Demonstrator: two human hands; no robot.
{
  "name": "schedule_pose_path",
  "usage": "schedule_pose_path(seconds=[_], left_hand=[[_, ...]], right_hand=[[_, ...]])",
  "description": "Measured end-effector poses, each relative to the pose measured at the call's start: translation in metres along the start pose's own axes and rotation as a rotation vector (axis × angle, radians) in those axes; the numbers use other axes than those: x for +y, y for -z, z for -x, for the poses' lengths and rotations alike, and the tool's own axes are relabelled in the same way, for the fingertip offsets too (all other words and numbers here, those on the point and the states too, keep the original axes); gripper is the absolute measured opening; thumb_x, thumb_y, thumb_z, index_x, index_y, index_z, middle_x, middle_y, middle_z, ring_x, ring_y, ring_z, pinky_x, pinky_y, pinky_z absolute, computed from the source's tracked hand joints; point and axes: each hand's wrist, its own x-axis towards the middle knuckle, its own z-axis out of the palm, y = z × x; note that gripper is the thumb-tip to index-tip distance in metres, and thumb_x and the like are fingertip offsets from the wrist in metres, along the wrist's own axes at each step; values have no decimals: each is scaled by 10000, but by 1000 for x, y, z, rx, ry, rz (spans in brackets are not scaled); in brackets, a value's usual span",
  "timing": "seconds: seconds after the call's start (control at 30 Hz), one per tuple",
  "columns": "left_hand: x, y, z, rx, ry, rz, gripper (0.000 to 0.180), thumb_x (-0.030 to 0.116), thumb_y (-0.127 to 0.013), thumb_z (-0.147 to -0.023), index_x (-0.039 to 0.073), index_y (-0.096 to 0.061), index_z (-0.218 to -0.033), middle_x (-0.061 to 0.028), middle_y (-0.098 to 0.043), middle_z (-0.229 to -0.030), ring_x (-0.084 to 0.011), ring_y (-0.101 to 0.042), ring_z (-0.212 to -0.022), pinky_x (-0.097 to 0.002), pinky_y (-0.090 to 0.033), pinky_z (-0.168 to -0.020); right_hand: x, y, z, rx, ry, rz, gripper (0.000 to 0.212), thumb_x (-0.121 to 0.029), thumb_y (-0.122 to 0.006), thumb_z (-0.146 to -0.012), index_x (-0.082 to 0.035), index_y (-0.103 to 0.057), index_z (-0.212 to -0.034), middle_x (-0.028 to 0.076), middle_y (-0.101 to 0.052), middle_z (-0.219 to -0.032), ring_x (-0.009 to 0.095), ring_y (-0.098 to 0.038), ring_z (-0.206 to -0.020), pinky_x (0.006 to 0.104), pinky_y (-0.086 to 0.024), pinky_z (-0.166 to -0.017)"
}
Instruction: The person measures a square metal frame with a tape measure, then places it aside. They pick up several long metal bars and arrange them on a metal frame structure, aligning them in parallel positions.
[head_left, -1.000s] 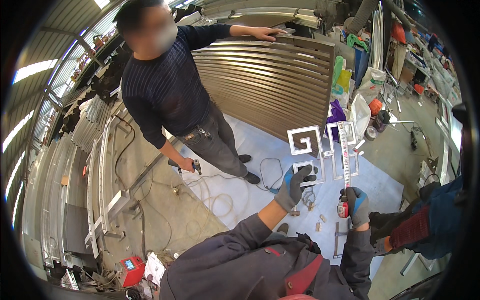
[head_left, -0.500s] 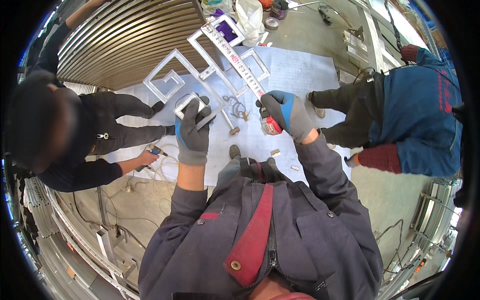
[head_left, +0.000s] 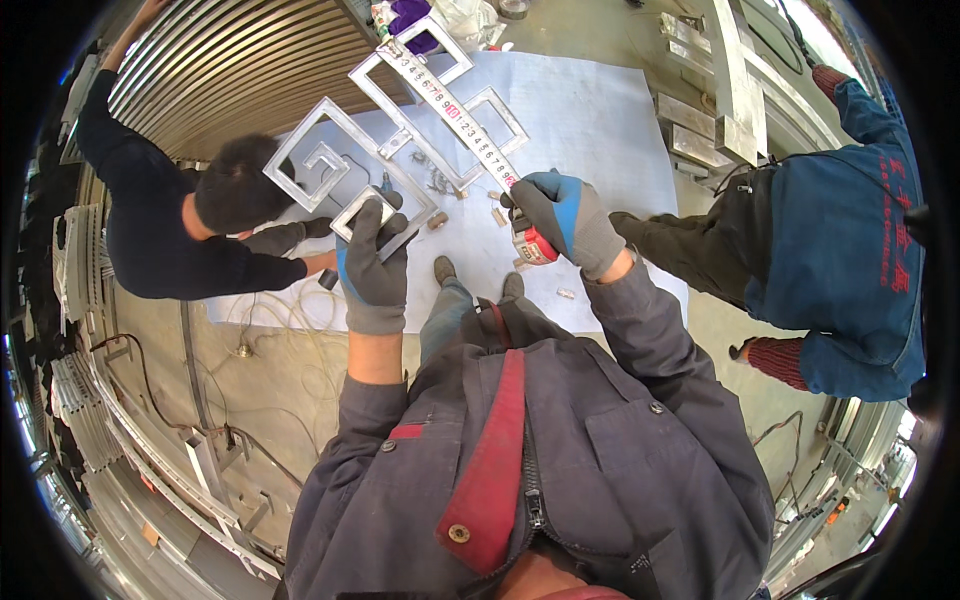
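In my gloved left hand (head_left: pixel 375 262), the fingers are wrapped round the lower square of a silver metal fretwork frame (head_left: pixel 394 143), made of square-spiral bars. The frame is held up and slants toward the far left. My gloved right hand (head_left: pixel 575 225) is closed round a red tape measure (head_left: pixel 533 247). Its white blade (head_left: pixel 455 118) is pulled out and runs diagonally over the frame to the frame's far upper part. Whether the blade's tip is hooked on a bar is too small to tell.
A white sheet (head_left: pixel 600 120) covers the floor ahead, with small metal blocks (head_left: pixel 500 216) on it. One co-worker (head_left: pixel 150 235) bends in at left; another (head_left: pixel 835 235) stands at right. A slatted panel (head_left: pixel 270 65) is far left, pale metal beams (head_left: pixel 735 90) far right. Cables trail on the left floor.
The co-worker at left has bent forward, head and arm now over the sheet behind my left hand. The view has shifted slightly. Both my hands keep their hold on frame and tape measure.
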Motion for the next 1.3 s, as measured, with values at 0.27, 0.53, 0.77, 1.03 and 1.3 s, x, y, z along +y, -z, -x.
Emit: schedule_pose_path(seconds=[0.27, 0.53, 0.77, 1.03, 1.3], left_hand=[[-3, -2, 0, -34, -216, -364, 242, 173, -579, -1107, 29, -624, -1297, -69, -686, -1127, -98, -619, -850, -284, -555, -769], [-14, 5, -1, -77, -328, -421, 258, 189, -601, -1099, 21, -645, -1289, -87, -695, -1141, -93, -605, -863, -284, -574, -837], [-18, 12, -4, -132, -274, -271, 321, 6, -574, -1075, 72, -624, -1385, -129, -675, -1172, -133, -597, -887, -282, -572, -758], [-13, 2, 2, -13, -259, -343, 261, 176, -606, -1086, 23, -637, -1296, -97, -695, -1162, -118, -642, -900, -282, -569, -802], [20, 24, 44, -103, -38, 9, 263, 220, -605, -1085, 48, -635, -1282, -67, -695, -1119, -90, -613, -868, -267, -530, -749]], right_hand=[[1, 2, -2, -16, -40, -46, 353, -275, -603, -1022, 18, -784, -1100, 74, -783, -905, 113, -722, -768, 284, -571, -713], [-7, 4, 2, 33, -8, 85, 394, -406, -573, -1002, -92, -810, -1027, 72, -799, -840, 170, -762, -771, 307, -576, -750], [-8, 3, 1, 50, 23, 143, 392, -406, -579, -1001, -90, -810, -1030, 71, -797, -837, 168, -761, -773, 305, -572, -737], [-11, -1, 8, 55, 21, 22, 364, -367, -587, -1000, -78, -808, -1001, 67, -783, -781, 165, -755, -726, 300, -571, -713], [-25, -33, 59, 150, 10, 98, 349, -352, -589, -1002, -74, -800, -984, 63, -778, -765, 153, -761, -716, 307, -572, -702]])
